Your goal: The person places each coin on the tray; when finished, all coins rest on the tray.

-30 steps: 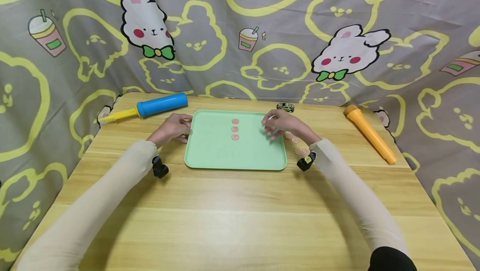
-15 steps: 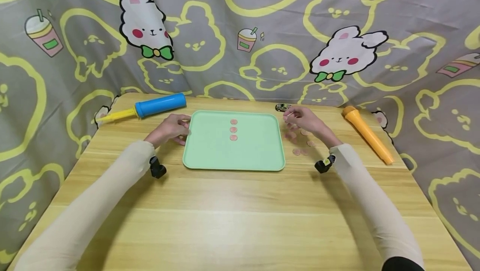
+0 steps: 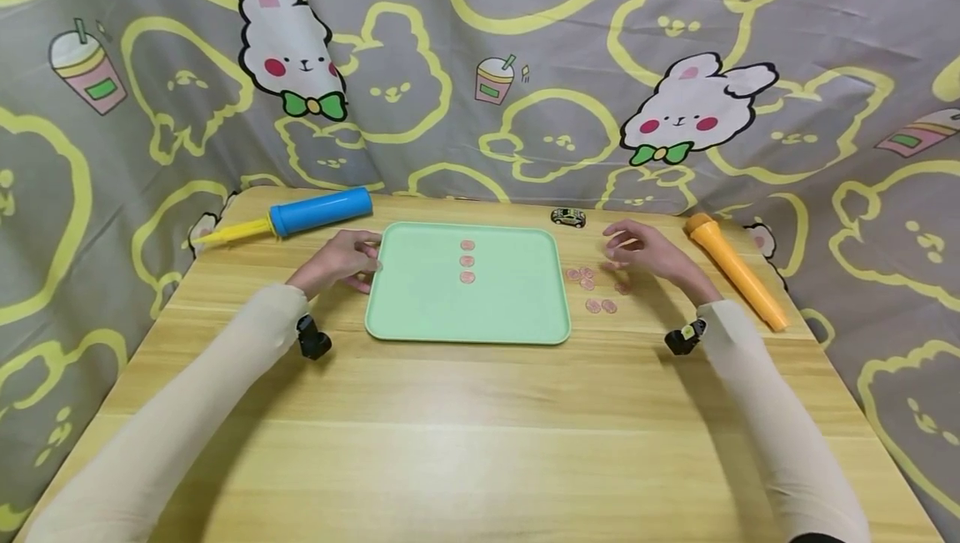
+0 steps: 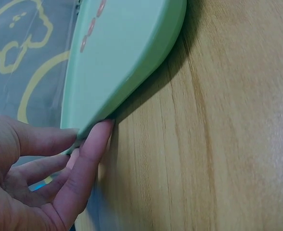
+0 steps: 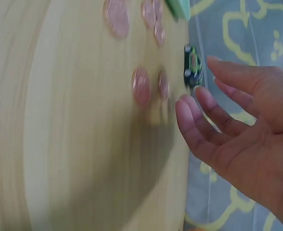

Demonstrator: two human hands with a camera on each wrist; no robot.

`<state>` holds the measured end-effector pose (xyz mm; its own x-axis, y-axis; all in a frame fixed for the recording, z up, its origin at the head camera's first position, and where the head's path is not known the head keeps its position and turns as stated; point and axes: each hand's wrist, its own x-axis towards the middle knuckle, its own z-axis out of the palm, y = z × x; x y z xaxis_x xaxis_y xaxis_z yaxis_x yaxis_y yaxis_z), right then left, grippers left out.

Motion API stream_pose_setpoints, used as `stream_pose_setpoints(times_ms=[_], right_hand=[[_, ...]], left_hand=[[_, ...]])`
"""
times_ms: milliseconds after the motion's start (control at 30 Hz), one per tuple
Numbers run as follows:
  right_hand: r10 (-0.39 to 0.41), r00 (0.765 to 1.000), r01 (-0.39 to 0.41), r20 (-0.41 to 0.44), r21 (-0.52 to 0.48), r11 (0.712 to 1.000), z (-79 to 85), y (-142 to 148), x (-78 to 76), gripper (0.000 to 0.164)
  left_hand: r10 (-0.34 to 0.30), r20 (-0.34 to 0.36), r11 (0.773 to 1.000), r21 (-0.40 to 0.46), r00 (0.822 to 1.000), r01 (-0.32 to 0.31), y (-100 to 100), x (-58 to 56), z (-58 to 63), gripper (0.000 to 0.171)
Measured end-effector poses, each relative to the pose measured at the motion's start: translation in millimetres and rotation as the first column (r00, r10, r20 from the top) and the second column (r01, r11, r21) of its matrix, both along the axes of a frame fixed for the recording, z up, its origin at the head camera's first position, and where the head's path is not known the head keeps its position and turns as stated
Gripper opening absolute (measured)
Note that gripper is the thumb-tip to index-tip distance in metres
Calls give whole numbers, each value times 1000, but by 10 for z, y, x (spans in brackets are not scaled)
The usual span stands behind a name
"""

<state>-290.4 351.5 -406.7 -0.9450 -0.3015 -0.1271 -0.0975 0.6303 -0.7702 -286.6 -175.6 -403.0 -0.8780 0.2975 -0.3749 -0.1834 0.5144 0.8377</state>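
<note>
Tray (image 3: 480, 314) pinched at 1 side by left hand (image 3: 345, 257); right hand (image 3: 647, 251) loosely parted, holding nothing; a tug could misalign 3 coins (image 3: 467, 261).

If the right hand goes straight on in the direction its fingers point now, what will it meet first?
Probably the toy car, just ahead of the right hand; the hand's height is unclear, so it might pass above it.

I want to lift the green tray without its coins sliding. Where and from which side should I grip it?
Probably by both short edges, from left and right: the green tray is broad, flat and low-rimmed, so two holds should keep it level under the three coins. The left hand holds the left edge; loose coins lie beside the right.
</note>
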Motion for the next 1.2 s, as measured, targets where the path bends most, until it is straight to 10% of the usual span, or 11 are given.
stream_pose_setpoints(times_ms=[700,1200], right_hand=[[121,982,-124,143,11,992,-228,170,-32,37],[12,992,-24,129,95,995,-192,44,-30,27]], left_hand=[[23,31,1000,3,999,-23,-14,-46,-34,69],[5,25,1000,12,1000,-5,-35,-35,-49,69]])
